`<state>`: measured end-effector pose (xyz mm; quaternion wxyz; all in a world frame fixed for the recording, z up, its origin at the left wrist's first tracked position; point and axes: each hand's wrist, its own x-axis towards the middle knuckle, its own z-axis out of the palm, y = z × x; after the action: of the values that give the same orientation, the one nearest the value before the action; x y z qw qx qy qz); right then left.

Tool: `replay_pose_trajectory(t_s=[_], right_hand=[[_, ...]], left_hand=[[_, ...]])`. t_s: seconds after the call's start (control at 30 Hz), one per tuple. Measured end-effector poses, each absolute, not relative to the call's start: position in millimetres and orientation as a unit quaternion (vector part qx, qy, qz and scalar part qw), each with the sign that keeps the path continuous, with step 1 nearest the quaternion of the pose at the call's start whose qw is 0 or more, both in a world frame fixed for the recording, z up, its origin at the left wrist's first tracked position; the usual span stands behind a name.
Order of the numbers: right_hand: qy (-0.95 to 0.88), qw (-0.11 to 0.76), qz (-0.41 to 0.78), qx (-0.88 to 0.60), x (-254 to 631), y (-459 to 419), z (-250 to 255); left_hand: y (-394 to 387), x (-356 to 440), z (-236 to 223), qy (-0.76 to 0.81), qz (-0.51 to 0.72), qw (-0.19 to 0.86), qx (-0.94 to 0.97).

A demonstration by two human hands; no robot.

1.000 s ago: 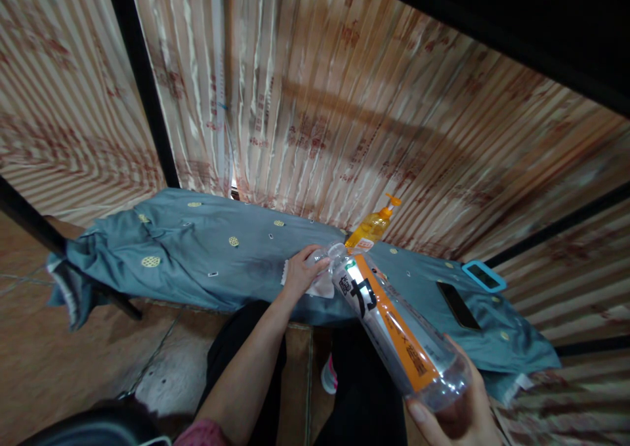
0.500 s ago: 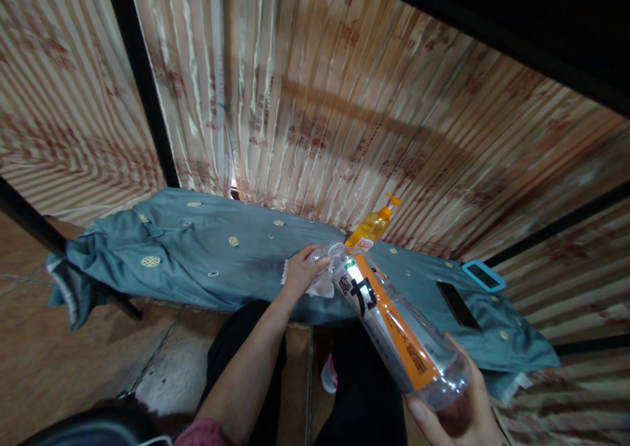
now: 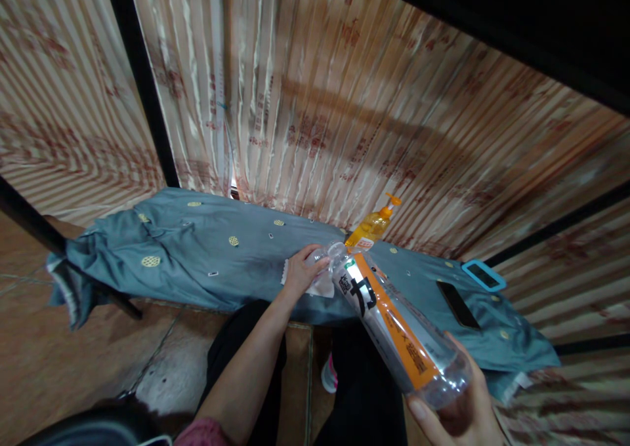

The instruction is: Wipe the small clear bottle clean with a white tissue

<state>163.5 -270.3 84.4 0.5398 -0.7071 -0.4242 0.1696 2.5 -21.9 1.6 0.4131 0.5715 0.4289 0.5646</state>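
My right hand [image 3: 457, 413] grips the base of a clear plastic bottle [image 3: 394, 324] with an orange and white label, tilted so its neck points down toward my left hand. My left hand [image 3: 301, 272] is closed on a white cloth [image 3: 319, 285] pressed at the bottle's mouth, over a blue-grey patterned garment [image 3: 221, 256] spread on a narrow board. A darker wet-looking patch shows on the garment just left of that hand.
An orange pump bottle [image 3: 374, 226] stands behind the clear bottle by the striped curtain [image 3: 319, 105]. A black phone [image 3: 457, 305] and a blue-cased device [image 3: 483, 275] lie on the garment's right end. A black pole [image 3: 142, 85] rises at the left. My dark-trousered legs are below.
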Motion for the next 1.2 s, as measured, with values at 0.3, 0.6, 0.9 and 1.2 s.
replay_pose_trajectory(t_s=[0.3,0.6,0.9,1.2], right_hand=[[-0.427,0.547,0.166,-0.7,161.8,-269.0,86.4],[-0.435,0.542,0.15,-0.703,160.0,-268.6,87.5],[-0.444,0.535,0.129,-0.707,160.0,-268.0,87.3],[-0.457,0.526,0.13,-0.705,163.7,-269.1,84.1]], left_hand=[[-21.9,2.0,1.5,0.427,0.561,0.419,0.572],[-21.9,2.3,1.9,0.425,0.565,0.416,0.571],[-22.8,1.8,3.3,0.421,0.569,0.421,0.568],[-22.3,1.8,3.2,0.428,0.563,0.42,0.569]])
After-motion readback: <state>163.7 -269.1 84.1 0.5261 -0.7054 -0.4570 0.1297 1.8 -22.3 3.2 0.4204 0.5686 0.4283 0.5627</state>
